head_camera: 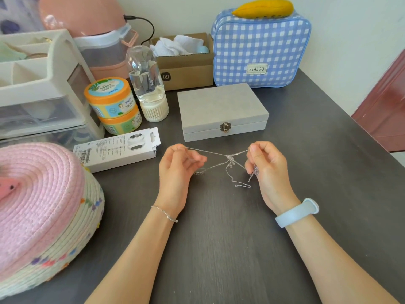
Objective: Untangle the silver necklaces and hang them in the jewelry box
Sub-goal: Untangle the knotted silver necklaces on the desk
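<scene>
Thin silver necklaces (230, 160) stretch between my two hands just above the dark table, meeting in a knot at the middle. My left hand (178, 166) pinches strands at the left end. My right hand (266, 166) pinches strands at the right end, and loose loops of chain hang below it onto the table. The grey velvet jewelry box (221, 110) sits behind the hands with its lid down and its small brass clasp facing me.
A blue checked pouch (260, 49) stands behind the box, next to a cardboard box (186, 66). At left are a bottle (146, 84), stacked orange jars (111, 102), a white carton (118, 150), a drawer organiser (39, 88) and a pink woven basket (41, 207).
</scene>
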Available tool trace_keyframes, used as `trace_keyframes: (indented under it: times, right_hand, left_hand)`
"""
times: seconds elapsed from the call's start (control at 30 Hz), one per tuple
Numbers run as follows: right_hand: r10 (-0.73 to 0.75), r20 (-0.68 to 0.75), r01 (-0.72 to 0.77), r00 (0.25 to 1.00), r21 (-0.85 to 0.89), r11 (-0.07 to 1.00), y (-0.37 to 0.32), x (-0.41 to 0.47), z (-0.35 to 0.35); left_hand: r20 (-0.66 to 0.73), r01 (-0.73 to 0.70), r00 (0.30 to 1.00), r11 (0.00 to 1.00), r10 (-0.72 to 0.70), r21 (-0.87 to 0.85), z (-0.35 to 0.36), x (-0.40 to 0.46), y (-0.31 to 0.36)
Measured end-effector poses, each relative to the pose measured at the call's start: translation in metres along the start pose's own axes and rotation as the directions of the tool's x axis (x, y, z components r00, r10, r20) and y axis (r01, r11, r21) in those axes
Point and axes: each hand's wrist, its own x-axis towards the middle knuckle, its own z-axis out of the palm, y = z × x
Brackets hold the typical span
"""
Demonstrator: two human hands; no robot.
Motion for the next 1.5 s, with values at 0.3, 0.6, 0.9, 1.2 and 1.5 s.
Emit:
trace_keyframes:
  times: [0.3, 0.6, 0.9, 1.2, 1.5]
  right_hand:
    - [-0.011, -0.079, 0.017, 0.997, 0.074, 0.997, -0.006, 0.004, -0.007]
    - [-0.120, 0.253, 0.166, 0.960, -0.169, 0.971, -0.006, -0.005, -0.002]
    - [-0.215, 0.302, 0.245, 0.929, -0.065, 0.967, -0.011, -0.008, 0.000]
    - [-0.116, 0.367, 0.267, 0.923, -0.396, 0.879, -0.003, -0.008, 0.000]
    - [0.009, 0.337, 0.165, 0.941, -0.483, 0.860, -0.006, -0.006, 0.001]
  left_hand:
    - [-0.257, -0.124, 0.908, 0.797, 0.332, 0.591, -0.011, 0.004, 0.006]
    - [0.223, -0.396, 0.905, 0.522, 0.363, 0.756, -0.010, -0.002, -0.012]
    - [0.388, -0.324, 0.919, 0.698, 0.072, 0.639, 0.009, -0.013, -0.019]
    - [0.188, -0.159, 0.979, 0.883, 0.082, 0.442, 0.006, -0.010, -0.012]
    - [0.198, -0.183, 0.974, 0.893, 0.108, 0.411, 0.005, -0.009, -0.012]
